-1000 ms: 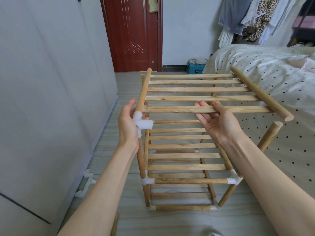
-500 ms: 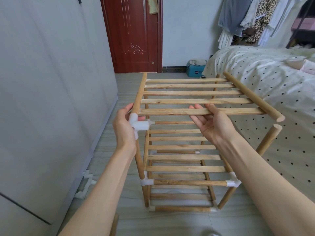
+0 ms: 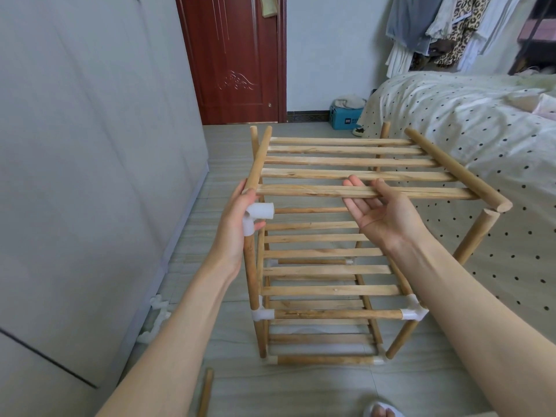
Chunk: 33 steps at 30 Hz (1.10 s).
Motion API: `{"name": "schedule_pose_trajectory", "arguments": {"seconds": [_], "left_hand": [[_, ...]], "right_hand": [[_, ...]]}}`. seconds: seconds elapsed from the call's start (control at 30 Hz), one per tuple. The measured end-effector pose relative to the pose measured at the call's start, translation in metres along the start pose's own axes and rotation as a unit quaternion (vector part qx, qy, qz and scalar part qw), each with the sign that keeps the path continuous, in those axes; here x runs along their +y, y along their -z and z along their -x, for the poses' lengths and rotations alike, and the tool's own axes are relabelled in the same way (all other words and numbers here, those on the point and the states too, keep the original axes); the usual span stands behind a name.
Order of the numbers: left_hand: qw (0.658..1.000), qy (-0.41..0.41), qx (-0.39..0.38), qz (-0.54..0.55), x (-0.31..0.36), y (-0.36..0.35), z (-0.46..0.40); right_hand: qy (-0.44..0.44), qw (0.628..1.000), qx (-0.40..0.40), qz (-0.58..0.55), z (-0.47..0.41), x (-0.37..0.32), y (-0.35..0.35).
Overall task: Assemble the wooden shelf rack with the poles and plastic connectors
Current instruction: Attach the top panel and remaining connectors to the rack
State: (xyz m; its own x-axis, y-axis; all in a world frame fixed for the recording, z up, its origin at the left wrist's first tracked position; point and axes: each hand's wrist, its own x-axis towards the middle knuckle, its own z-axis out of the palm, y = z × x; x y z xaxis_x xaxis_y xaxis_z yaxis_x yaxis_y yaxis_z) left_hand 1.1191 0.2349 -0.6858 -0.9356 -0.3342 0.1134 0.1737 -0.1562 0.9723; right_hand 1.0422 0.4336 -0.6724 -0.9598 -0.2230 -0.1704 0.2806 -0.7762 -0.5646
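A wooden rack (image 3: pixel 328 290) stands on the floor with two slatted tiers joined by white plastic connectors (image 3: pixel 413 311). Above it I hold a loose slatted shelf panel (image 3: pixel 346 161) almost level. My left hand (image 3: pixel 237 224) grips the top of the near-left upright, at a white connector (image 3: pixel 258 215), just under the panel's left pole. My right hand (image 3: pixel 382 212) lies palm up under the panel's nearest slat, fingers straight, with the thumb over the slat. The near-right upright (image 3: pixel 478 236) ends bare just below the panel's right pole (image 3: pixel 457 170).
A grey wardrobe (image 3: pixel 90 145) runs along the left, a bed with a dotted cover (image 3: pixel 481 130) along the right. Loose white connectors (image 3: pixel 158 314) lie by the wardrobe base. A spare pole (image 3: pixel 206 392) lies on the floor near my feet. A red door (image 3: pixel 231 55) is behind.
The shelf panel has come down and levelled out, closer to the tops of the uprights. Both hands moved down with it.
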Motion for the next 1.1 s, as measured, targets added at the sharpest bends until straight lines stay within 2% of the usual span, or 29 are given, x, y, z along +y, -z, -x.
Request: {"name": "schedule_pose_trajectory", "arguments": {"seconds": [0.33,0.5,0.67,0.77,0.83,0.93,1.1], "left_hand": [[0.998,-0.042,-0.015,-0.033,0.002,-0.007,0.013],[0.997,-0.061,0.001,-0.035,0.001,-0.010,0.014],[0.997,-0.062,-0.001,-0.035,0.000,-0.009,0.012],[0.997,-0.063,0.000,-0.043,0.000,-0.008,0.011],[0.997,-0.062,0.000,-0.048,0.000,-0.007,0.010],[0.997,-0.061,-0.006,-0.053,0.000,-0.006,0.009],[0.996,-0.055,-0.007,-0.071,0.001,-0.005,0.008]], "right_hand": [[-0.029,0.998,0.029,0.043,-0.002,0.007,0.000],[-0.088,0.992,0.086,0.021,-0.003,0.018,0.009],[-0.179,0.969,0.128,0.113,-0.004,0.032,0.016],[-0.235,0.926,0.147,0.258,-0.001,0.039,0.020],[-0.234,0.865,0.141,0.420,0.000,0.042,0.025],[-0.159,0.777,0.141,0.593,0.004,0.041,0.028],[-0.032,0.718,0.093,0.689,0.007,0.037,0.031]]}}
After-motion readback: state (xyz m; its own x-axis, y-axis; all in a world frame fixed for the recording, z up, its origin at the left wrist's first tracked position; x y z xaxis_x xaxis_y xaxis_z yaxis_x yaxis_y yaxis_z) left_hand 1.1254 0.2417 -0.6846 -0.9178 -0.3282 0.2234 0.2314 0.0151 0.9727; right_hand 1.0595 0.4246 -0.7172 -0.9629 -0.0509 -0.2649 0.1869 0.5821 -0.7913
